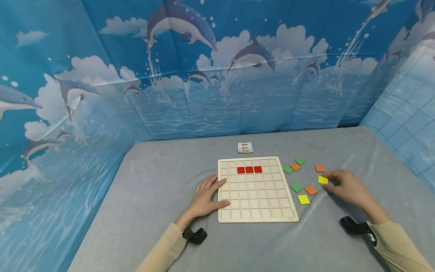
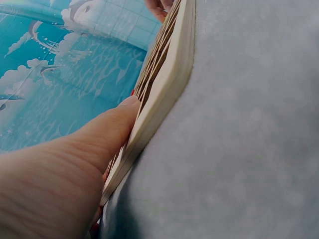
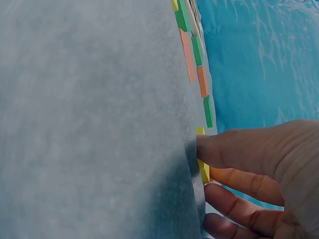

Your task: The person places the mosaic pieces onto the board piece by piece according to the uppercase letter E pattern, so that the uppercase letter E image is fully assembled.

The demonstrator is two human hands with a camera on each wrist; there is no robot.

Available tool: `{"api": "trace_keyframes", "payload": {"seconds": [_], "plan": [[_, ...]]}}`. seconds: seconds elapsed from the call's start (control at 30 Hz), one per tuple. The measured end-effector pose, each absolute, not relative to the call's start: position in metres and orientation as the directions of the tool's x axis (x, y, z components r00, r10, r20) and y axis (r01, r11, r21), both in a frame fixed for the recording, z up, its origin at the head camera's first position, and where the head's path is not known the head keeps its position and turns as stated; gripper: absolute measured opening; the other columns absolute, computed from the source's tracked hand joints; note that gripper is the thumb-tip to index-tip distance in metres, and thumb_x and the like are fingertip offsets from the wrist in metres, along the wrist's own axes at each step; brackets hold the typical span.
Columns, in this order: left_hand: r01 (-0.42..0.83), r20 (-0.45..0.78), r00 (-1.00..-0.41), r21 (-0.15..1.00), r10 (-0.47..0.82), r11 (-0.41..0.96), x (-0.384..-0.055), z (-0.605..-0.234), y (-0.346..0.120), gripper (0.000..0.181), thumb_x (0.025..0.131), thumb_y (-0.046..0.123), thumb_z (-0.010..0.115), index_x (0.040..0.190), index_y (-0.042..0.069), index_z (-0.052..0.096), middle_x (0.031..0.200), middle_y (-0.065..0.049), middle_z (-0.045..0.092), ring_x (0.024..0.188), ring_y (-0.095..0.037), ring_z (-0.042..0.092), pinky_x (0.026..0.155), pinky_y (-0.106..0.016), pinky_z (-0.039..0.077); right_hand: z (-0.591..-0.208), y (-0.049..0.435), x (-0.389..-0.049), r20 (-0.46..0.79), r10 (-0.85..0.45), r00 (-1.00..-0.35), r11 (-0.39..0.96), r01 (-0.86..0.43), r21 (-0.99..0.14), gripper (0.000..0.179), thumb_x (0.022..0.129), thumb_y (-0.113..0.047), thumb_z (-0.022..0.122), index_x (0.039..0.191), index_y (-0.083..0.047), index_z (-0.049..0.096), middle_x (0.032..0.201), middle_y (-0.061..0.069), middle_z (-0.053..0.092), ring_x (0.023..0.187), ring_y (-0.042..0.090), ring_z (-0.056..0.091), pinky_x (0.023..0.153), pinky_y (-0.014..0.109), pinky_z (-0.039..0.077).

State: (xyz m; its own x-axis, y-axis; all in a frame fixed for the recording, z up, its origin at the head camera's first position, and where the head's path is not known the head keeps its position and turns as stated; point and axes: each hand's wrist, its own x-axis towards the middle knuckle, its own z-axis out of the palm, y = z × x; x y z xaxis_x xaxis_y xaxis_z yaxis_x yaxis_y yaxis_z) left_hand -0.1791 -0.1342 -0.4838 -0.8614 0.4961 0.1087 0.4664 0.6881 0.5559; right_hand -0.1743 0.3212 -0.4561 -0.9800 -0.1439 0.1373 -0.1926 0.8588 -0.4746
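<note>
A pale wooden grid board [image 1: 258,220] lies on the table with three red tiles [image 1: 249,170] side by side in its second row. My left hand [image 1: 204,198] rests against the board's left edge, fingers spread; the thumb [image 2: 107,127] lies over the rim in the left wrist view. Off to the right, my right hand [image 1: 348,189] pinches a yellow square tile [image 1: 323,180] between thumb and fingers. The right wrist view shows that yellow tile [image 3: 204,172] edge-on, low over the cloth, partly covered by the thumb [image 3: 224,149].
Between board and right hand lie loose tiles: another yellow one [image 1: 304,199], several green ones [image 1: 296,187] and several orange ones [image 1: 310,190]. A small card with a coloured grid pattern [image 1: 245,147] sits behind the board. Grey cloth [image 1: 163,177] covers the table; a dolphin-print curtain [image 1: 210,102] hangs behind.
</note>
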Motion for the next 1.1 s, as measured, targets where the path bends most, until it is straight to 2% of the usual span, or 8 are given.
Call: {"api": "trace_keyframes", "payload": {"seconds": [0.17,0.47,0.67,0.83,0.97,1.1], "plan": [[0.474,0.111,-0.858,0.545,0.501,0.691,-0.18,-0.481,-0.133,0.075,0.085,0.053,0.063,0.147,0.02,0.038,0.155,-0.01,0.019,0.142,-0.026,0.01,0.108,-0.052,0.01,-0.454,0.322,-0.178,0.127,-0.146,-0.981,0.864,-0.189,-0.467,0.029,0.079,-0.01,0.073,0.099,0.01,0.066,0.094,0.024,0.06,0.08,0.035,0.056,0.066,0.05,0.045],[0.47,0.119,-0.86,0.562,0.495,0.681,-0.179,-0.48,-0.134,0.073,0.086,0.051,0.064,0.147,0.019,0.039,0.155,-0.011,0.02,0.142,-0.027,0.011,0.108,-0.053,0.011,-0.453,0.318,-0.178,0.133,-0.132,-0.982,0.861,-0.18,-0.476,0.027,0.079,-0.008,0.073,0.099,0.006,0.062,0.09,0.019,0.06,0.075,0.03,0.055,0.062,0.044,0.044],[0.466,0.107,-0.861,0.558,0.497,0.687,-0.179,-0.482,-0.134,0.074,0.086,0.052,0.063,0.147,0.02,0.038,0.155,-0.01,0.019,0.142,-0.026,0.011,0.108,-0.053,0.011,-0.454,0.314,-0.174,0.188,-0.118,-0.975,0.858,-0.196,-0.474,0.022,0.078,-0.004,0.074,0.094,0.0,0.06,0.08,0.011,0.062,0.068,0.024,0.057,0.057,0.039,0.043],[0.465,0.11,-0.863,0.558,0.494,0.687,-0.178,-0.484,-0.136,0.074,0.085,0.052,0.064,0.147,0.02,0.038,0.155,-0.01,0.02,0.142,-0.027,0.011,0.108,-0.053,0.011,-0.457,0.31,-0.17,0.245,-0.118,-0.962,0.843,-0.228,-0.488,0.021,0.077,-0.001,0.075,0.09,-0.004,0.06,0.081,0.012,0.063,0.068,0.025,0.058,0.057,0.039,0.045],[0.464,0.108,-0.862,0.559,0.495,0.687,-0.179,-0.484,-0.136,0.074,0.086,0.053,0.063,0.148,0.021,0.038,0.155,-0.009,0.019,0.142,-0.026,0.01,0.108,-0.053,0.01,-0.457,0.306,-0.17,0.29,-0.116,-0.95,0.835,-0.251,-0.489,0.02,0.076,0.001,0.075,0.089,-0.003,0.06,0.078,0.008,0.061,0.065,0.02,0.055,0.054,0.034,0.043],[0.47,0.118,-0.86,0.561,0.496,0.681,-0.18,-0.484,-0.134,0.074,0.086,0.054,0.063,0.148,0.021,0.038,0.155,-0.01,0.019,0.142,-0.027,0.011,0.107,-0.054,0.011,-0.455,0.298,-0.17,0.276,-0.096,-0.956,0.828,-0.231,-0.512,0.018,0.079,-0.004,0.075,0.089,-0.003,0.06,0.071,0.002,0.054,0.059,0.015,0.046,0.049,0.028,0.036]]}}
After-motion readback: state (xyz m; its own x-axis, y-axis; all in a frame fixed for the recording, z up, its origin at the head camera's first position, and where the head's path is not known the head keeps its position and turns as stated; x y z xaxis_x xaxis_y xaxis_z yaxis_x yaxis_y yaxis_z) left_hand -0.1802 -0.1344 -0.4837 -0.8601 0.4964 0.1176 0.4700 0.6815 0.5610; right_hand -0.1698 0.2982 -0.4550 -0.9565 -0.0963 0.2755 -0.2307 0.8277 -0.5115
